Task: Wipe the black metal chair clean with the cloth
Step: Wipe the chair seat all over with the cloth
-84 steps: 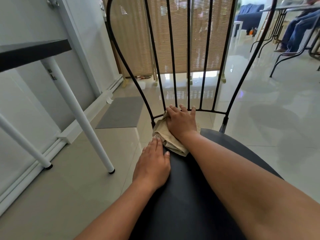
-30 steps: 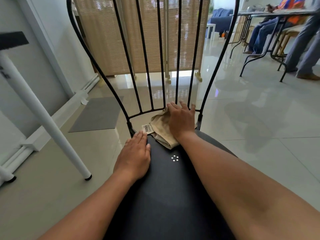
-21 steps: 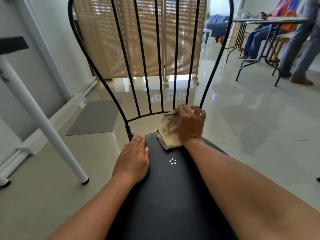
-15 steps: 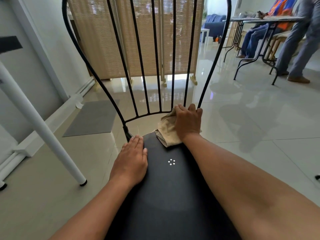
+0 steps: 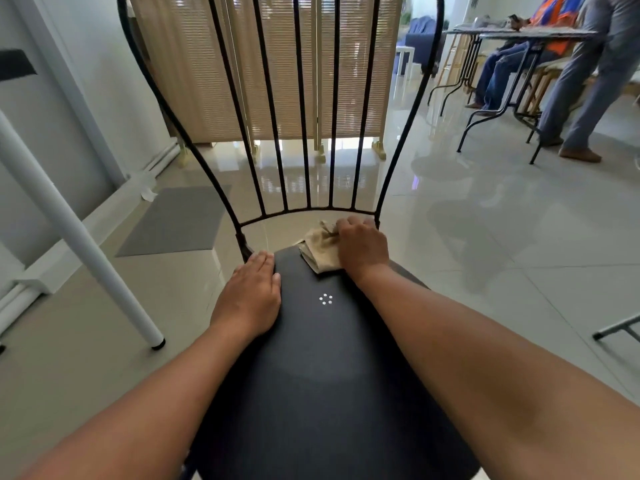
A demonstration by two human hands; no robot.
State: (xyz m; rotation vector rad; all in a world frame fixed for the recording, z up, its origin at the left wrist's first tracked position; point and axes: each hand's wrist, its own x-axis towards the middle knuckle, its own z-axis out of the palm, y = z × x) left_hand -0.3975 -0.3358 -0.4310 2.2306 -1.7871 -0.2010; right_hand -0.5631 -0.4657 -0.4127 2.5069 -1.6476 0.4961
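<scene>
Glossy pale floor tiles surround the black metal chair, which stands in the middle of the view. Since a second ago the right hand has slid the beige cloth from the middle of the seat's far edge to its far right corner, and its fingers now curl down onto the cloth there. So the far rim is probably almost wiped. The left hand stays flat on the seat's left edge, holding nothing. No writing can be read now.

black chair, beige cloth, grey mat
</scene>
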